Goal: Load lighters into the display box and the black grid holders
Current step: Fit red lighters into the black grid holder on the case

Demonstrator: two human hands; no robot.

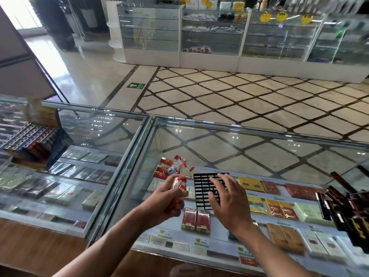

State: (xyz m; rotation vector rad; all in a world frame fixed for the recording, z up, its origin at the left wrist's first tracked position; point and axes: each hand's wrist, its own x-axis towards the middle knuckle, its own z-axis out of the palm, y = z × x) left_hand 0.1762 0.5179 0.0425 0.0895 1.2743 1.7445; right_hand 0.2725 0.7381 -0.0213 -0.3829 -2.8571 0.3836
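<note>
A black grid holder (201, 186) lies flat on the glass counter top (259, 156). My right hand (229, 200) rests on its right part with the fingers spread and fairly straight. My left hand (169, 198) grips a bunch of red and clear lighters (178, 183) just left of the grid. Several loose red and white lighters (171, 166) lie in a small heap on the glass behind my left hand. A display box (30, 140) filled with rows of lighters stands at the far left on the neighbouring counter.
More black grid holders (343, 208) are stacked at the right edge of the counter. Cigarette packs (196, 218) lie on the shelf under the glass. A metal frame (127, 166) divides the two counters. Tiled floor and glass showcases lie beyond.
</note>
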